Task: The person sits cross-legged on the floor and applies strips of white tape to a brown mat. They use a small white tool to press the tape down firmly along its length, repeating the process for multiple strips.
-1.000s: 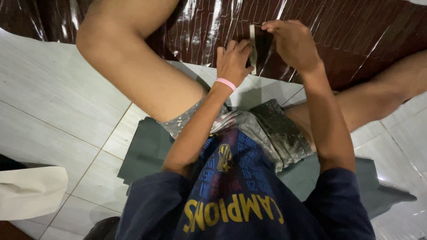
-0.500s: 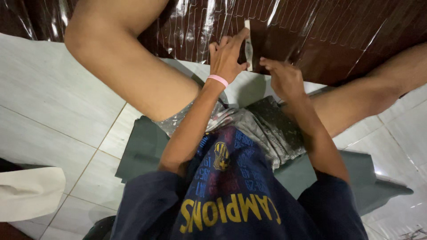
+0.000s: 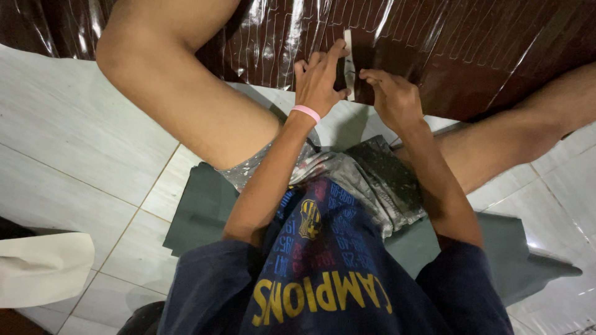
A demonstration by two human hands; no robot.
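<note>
i look down on a person sitting on a pale tiled floor, legs spread either side of a glossy dark brown sheet marked with pale outlines in rows. the left hand, with a pink band at the wrist, presses flat on the sheet at its near edge, fingers spread, gripping nothing; i judge it is steadying the material. the right hand pinches a narrow pale strip that stands upright between the two hands, probably a template or cut piece held in line with the marks. a grey-green mat lies under the person. a cream cloth-like bundle sits near left, plain, no label visible.
</note>
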